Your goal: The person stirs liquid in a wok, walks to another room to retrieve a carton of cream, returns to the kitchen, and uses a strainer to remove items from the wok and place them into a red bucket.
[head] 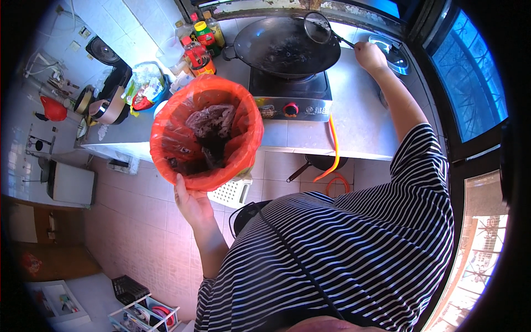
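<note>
My left hand point(193, 205) holds a trash bin lined with a red plastic bag point(247, 120) by its near rim, tilted so that its inside shows. Dark wet scraps and a crumpled translucent bag point(211, 120) lie in it. My right hand point(369, 56) grips the handle of a round mesh strainer point(317, 28), raised over the right side of a large black wok point(286, 47). Dark bits cling to the mesh. The wok sits on a single gas burner point(290, 97) with a red knob; dark residue shows inside it.
Sauce bottles point(199, 56) stand left of the wok, beside plastic bags point(145, 85) and a rice cooker point(110, 106). A glass lid point(392, 54) lies at the right. An orange gas hose point(334, 145) hangs over the counter edge. Below are a frying pan point(323, 161) and a white stool point(232, 193).
</note>
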The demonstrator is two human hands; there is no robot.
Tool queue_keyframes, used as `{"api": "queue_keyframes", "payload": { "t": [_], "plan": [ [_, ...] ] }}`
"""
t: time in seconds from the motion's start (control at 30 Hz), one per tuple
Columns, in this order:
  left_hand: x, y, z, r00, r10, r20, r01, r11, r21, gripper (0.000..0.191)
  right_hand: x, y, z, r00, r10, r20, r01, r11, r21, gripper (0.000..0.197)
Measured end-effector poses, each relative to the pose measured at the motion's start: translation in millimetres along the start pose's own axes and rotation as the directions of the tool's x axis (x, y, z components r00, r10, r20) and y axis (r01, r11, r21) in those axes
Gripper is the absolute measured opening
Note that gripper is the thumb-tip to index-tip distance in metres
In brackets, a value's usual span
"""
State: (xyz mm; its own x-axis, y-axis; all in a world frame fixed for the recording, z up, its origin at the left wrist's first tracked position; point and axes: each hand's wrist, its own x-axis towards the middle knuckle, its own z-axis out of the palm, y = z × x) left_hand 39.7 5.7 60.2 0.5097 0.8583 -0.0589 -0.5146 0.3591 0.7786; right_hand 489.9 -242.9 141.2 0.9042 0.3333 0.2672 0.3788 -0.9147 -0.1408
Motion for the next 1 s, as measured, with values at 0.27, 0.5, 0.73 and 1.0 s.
{"api": "queue_keyframes", "payload": {
  "t": [0.27, 0.5, 0.73, 1.0],
  "plan": [
    [-3, 2, 1, 1.0, -0.009, -0.008, 0.009, 1.0, 0.008, 0.049, -14, -12, -21, 0.976, -0.158, 0.152, 0.195, 0.945, -0.263, 0.026],
    [-1, 0, -2, 1.0, -0.001, -0.003, 0.001, 1.0, 0.004, 0.049, -14, -20, -22, 0.839, -0.268, 0.473, 0.407, 0.886, -0.22, 0.019],
    [-2, 1, -1, 1.0, -0.009, 0.001, 0.009, 1.0, 0.002, 0.048, -51, -77, -55, 0.818, 0.037, 0.574, -0.211, 0.948, 0.239, 0.018],
    [-3, 3, 0, 0.999, -0.034, 0.009, 0.034, 0.999, -0.002, 0.047, -53, -80, -30, 0.794, -0.067, 0.604, -0.319, 0.8, 0.508, 0.014]
  ]
}}
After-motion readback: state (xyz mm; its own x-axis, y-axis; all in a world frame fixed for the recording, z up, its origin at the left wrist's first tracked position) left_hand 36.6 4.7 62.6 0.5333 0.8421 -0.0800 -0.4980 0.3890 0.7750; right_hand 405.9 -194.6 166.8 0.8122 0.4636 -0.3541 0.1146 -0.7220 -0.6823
